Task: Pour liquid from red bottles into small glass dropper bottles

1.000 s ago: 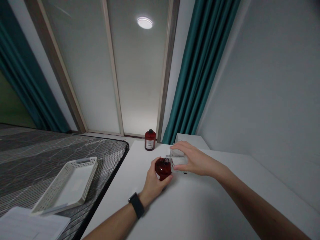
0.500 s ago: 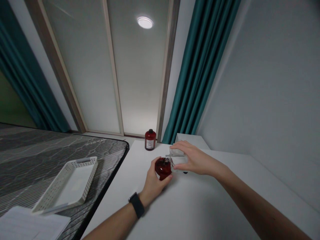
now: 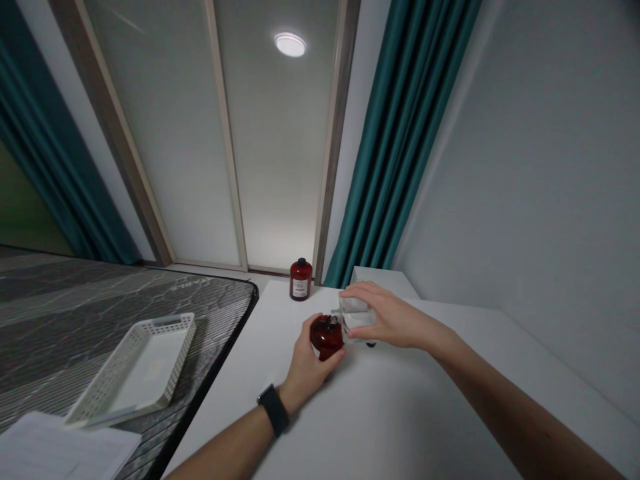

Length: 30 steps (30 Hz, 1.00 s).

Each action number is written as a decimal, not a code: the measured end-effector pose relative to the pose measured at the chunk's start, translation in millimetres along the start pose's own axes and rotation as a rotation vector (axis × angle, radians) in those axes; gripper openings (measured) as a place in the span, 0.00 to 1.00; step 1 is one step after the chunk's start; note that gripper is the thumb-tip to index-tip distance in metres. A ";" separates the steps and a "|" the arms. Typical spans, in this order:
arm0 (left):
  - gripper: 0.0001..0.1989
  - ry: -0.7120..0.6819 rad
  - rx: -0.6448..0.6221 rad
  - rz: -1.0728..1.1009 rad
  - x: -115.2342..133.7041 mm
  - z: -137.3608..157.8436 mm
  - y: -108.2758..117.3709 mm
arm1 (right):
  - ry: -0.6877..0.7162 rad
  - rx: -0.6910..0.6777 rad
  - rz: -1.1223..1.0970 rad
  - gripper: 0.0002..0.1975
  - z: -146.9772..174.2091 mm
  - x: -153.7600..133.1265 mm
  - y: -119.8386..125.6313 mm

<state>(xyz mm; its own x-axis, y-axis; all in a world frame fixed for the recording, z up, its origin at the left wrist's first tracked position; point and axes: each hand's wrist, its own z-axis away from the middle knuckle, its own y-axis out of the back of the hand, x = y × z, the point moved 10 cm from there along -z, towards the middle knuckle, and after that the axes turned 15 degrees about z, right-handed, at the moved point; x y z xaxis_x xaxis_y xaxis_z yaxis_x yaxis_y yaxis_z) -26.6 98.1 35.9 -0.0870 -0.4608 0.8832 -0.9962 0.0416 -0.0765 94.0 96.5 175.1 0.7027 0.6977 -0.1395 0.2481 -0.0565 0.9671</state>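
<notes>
My left hand [image 3: 311,363], with a dark watch on its wrist, is wrapped round a dark red bottle [image 3: 327,337] on the white table. In my right hand [image 3: 383,317] is a clear glass bottle [image 3: 357,320], tipped onto its side with some clear liquid in it. Its neck points left and meets the mouth of the red bottle. Whether any liquid is flowing is too small to make out. Partly hidden beneath the glass bottle, a small black object [image 3: 371,345] lies on the table.
A second red bottle [image 3: 301,281] with a black cap and white label stands at the back of the white table [image 3: 390,413]. On the grey mattress [image 3: 220,307] at left are a white plastic basket [image 3: 173,360] and some papers [image 3: 65,447]. A white box [image 3: 387,280] sits behind my right hand.
Both hands keep nearly the same place and grip. The glass bottle has shifted only very slightly, and slightly more of the black object shows beneath it.
</notes>
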 end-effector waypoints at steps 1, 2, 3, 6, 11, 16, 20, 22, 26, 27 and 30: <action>0.34 0.002 -0.001 0.003 -0.5 0.1 0.0 | 0.000 -0.002 0.001 0.29 0.0 -0.2 0.1; 0.34 0.003 -0.001 0.006 -1.0 0.2 0.0 | -0.001 -0.005 0.005 0.29 -0.1 -0.3 0.1; 0.35 0.004 -0.002 0.009 -1.5 0.3 -0.1 | -0.004 -0.007 0.010 0.29 -0.3 -0.3 0.0; 0.34 -0.001 -0.005 0.012 -2.5 0.7 -0.3 | -0.010 -0.010 0.026 0.29 -0.8 0.0 0.1; 0.35 -0.007 -0.005 0.009 -2.7 1.2 -0.5 | 0.000 -0.014 0.016 0.29 -1.7 -0.5 0.5; 0.34 -0.003 -0.005 0.020 -1.1 1.1 -0.5 | 0.021 -0.003 0.002 0.29 -2.7 -0.5 1.6; 0.35 0.008 -0.004 0.033 -1.6 0.8 -0.4 | 0.028 -0.009 0.004 0.30 -3.5 -0.1 1.3; 0.35 0.012 -0.004 0.034 -2.0 0.8 -0.5 | 0.022 -0.015 0.004 0.30 -3.8 0.2 1.5; 0.35 0.010 0.002 0.034 -1.2 1.2 -0.1 | 0.030 -0.021 -0.004 0.30 -3.9 -0.7 2.1; 0.35 0.010 0.002 0.035 -1.1 1.3 -0.1 | 0.035 -0.018 -0.006 0.29 -3.9 -0.9 2.4; 0.35 0.011 -0.002 0.040 -0.6 1.6 -0.6 | 0.047 -0.008 -0.005 0.29 -4.3 -1.0 3.2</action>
<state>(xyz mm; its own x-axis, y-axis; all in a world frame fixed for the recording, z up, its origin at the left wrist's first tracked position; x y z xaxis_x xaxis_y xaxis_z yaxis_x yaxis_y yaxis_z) -25.9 97.0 34.8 -0.1271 -0.4487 0.8846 -0.9919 0.0614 -0.1114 91.3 98.7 179.3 0.6693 0.7308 -0.1342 0.2461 -0.0477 0.9681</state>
